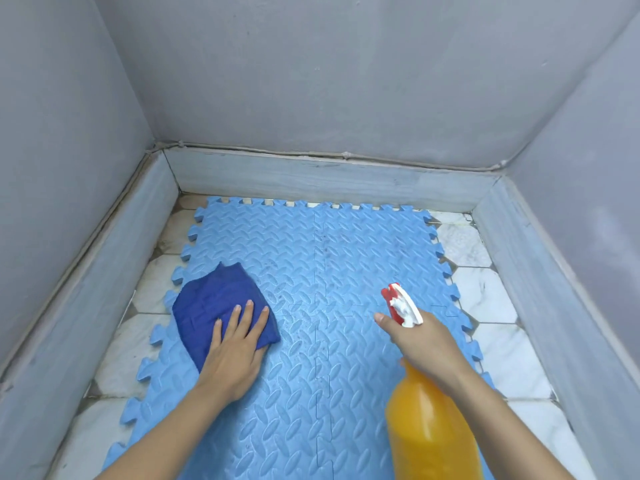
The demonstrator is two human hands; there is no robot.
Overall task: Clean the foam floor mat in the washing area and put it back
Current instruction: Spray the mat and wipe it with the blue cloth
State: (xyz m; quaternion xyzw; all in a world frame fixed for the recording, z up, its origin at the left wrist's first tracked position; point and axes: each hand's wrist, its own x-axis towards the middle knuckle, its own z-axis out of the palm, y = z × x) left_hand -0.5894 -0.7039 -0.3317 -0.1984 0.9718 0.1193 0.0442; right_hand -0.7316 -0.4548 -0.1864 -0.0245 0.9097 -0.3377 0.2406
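Note:
A light blue foam floor mat (pixel 311 258) of interlocking tiles lies flat on the tiled floor of the washing area. My left hand (pixel 235 348) presses flat on a dark blue cloth (pixel 214 299) at the mat's left side, fingers spread over the cloth. My right hand (pixel 422 344) grips the neck of an orange spray bottle (pixel 429 431) with a red and white trigger head (pixel 401 303). The nozzle points away from me over the mat's right half, held above the surface. Faint dark specks show near the mat's middle seam.
White hexagon floor tiles (pixel 485 299) show around the mat on the left and right. A low grey skirting (pixel 329 181) runs along three sides, with grey walls (pixel 311 81) above, closing in the area at the back, left and right.

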